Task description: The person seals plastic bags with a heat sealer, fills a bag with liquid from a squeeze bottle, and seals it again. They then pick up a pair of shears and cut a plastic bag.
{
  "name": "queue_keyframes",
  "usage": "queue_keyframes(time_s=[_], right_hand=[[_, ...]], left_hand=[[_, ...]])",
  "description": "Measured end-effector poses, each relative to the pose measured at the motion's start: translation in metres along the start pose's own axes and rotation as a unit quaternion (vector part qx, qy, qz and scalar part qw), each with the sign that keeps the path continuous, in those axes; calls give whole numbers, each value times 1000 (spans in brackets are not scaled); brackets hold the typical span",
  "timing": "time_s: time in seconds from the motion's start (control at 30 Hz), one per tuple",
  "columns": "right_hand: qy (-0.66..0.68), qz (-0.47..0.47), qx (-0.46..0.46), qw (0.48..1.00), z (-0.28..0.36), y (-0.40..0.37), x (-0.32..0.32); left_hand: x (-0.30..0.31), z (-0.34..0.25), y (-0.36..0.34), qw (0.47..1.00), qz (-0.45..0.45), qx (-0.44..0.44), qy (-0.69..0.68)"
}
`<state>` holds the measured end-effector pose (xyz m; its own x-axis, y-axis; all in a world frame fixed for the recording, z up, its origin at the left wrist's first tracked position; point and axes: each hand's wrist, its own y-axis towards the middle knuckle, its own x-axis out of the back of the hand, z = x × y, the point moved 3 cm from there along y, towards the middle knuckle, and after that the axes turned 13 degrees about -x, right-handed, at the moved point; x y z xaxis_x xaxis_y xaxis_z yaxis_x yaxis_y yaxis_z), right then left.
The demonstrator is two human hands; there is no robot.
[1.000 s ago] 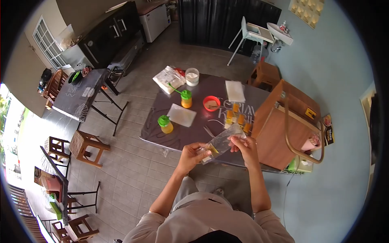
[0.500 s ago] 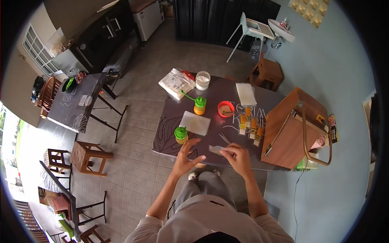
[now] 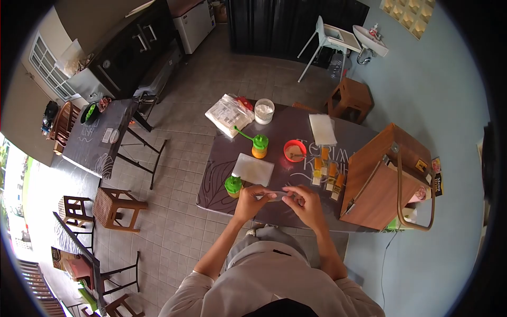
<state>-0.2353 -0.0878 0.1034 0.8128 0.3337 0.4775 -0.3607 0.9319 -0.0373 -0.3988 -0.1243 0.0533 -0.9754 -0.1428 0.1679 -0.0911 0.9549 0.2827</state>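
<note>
Small clear plastic packet just below frame centre, ends pinched in fingertips of left hand and right hand. Likely light, limp, slippery; best held by edges. Green-capped squeeze bottle beside left hand.

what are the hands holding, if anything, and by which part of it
A small clear plastic packet, pinched by the left hand at one end and the right hand at the other.
</note>
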Motion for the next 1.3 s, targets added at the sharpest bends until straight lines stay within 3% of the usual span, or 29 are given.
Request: queue_keyframes(time_s=[0.2, 0.3, 0.37, 0.4, 0.47, 0.57, 0.67, 0.8, 0.97, 1.1, 1.3], right_hand=[[59, 44, 48, 996, -16, 36, 9], [33, 25, 53, 998, -16, 49, 17], [56, -43, 83, 994, -11, 54, 24], [57, -44, 84, 994, -14, 56, 27], [87, -27, 55, 994, -22, 59, 32], [133, -36, 9, 990, -21, 64, 48], [103, -22, 24, 994, -26, 71, 60], [71, 12, 39, 997, -21, 74, 63], [-23, -7, 123, 992, -12, 78, 54], [-19, -9, 109, 994, -7, 79, 40], [-21, -48, 147, 988, 13, 79, 11]], left_hand=[[-14, 5, 32, 1000, 17, -8, 16], [-25, 16, 44, 995, 10, -4, -104], [-36, 11, 51, 968, 56, 54, -238], [-37, 8, 57, 968, 57, 53, -237], [-36, -1, 68, 996, 60, -44, -42], [-43, 4, 79, 998, 21, -52, -40], [-44, 4, 86, 997, -2, -76, 4], [-49, 12, 82, 998, -31, -53, -22], [-43, 18, 70, 997, -56, 8, -49], [-29, 19, 66, 998, -49, 16, -37], [0, 27, 61, 975, -71, -9, -211]])
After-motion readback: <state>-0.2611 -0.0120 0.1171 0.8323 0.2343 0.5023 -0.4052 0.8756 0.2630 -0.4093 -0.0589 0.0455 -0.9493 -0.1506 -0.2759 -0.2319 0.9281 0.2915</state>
